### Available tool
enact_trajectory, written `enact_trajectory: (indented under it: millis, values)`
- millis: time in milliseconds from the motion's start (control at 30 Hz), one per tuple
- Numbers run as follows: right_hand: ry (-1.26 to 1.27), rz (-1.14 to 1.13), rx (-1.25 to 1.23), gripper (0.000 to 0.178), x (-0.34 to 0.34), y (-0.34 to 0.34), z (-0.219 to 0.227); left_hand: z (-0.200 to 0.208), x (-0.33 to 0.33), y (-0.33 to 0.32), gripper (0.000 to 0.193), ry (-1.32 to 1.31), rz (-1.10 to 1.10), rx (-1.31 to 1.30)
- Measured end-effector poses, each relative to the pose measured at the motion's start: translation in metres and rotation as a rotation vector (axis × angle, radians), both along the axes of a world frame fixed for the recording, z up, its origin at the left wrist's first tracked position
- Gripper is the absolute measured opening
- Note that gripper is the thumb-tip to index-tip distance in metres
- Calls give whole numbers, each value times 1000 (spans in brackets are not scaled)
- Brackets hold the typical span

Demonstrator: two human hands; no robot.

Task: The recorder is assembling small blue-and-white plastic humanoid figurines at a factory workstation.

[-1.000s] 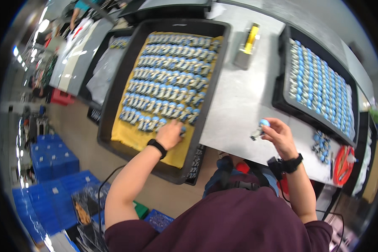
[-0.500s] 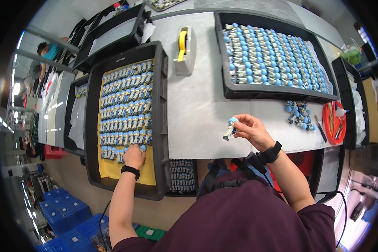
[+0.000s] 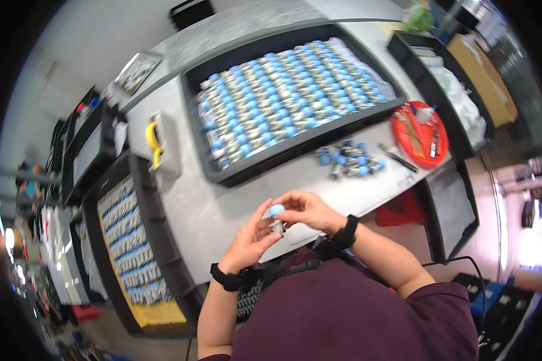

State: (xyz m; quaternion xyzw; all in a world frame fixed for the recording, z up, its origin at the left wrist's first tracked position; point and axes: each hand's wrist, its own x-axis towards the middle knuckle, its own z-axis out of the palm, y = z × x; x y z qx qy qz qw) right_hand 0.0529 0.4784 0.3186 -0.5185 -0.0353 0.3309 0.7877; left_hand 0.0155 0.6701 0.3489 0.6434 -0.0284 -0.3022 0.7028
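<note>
A small figurine [image 3: 277,226] with a light blue head and pale body is held upright between my hands, over the near edge of the table. My right hand [image 3: 312,212] pinches it by the head. From the other side, my left hand [image 3: 251,242] closes on its body with thumb and fingers; some fingertips are hidden. Beyond my hands, a black tray [image 3: 223,174] holds dense rows of similar blue-headed figurines. Loose small blue-headed pieces [image 3: 346,159] lie in a pile at its near right. Another black tray [image 3: 156,222], lined with yellow, carries rows of figurines at left.
A tape dispenser [image 3: 165,147] with yellow tape stands between the trays. On the right are a dark pen-like tool [image 3: 398,157] and a red round tray [image 3: 444,147] of tools. Another black bin [image 3: 412,60] with white bags stands farther right.
My left hand has left the yellow-lined tray and come to the figurine in my right hand. The view has swung to the right, and the figurine now stands more upright.
</note>
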Motion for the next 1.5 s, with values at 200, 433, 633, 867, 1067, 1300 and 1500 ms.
enact_trajectory:
  millis: [200,433,633,867,1067,1300,1500]
  values:
    - [-108,-185,-293,36,2,-92,-19,-26,35,-89,72,158,-156,-134]
    - [-493,-694,-1109,18,48,-223,-46,-21,61,-131,68,170,-172,-117]
    - [-619,-432,-1430,23,99,-263,-67,-5,66,-141,64,168,-113,-145]
    - [-676,-457,-1450,11,104,-248,-63,2,67,-127,63,149,-8,-201]
    - [-331,-483,-517,15,64,-167,-2,1,72,-131,60,168,4,-247]
    - [-321,-441,-349,13,32,-123,16,-6,70,-136,60,69,43,-205]
    - [-445,-434,-482,8,25,-99,28,-11,68,-142,59,-52,137,-25]
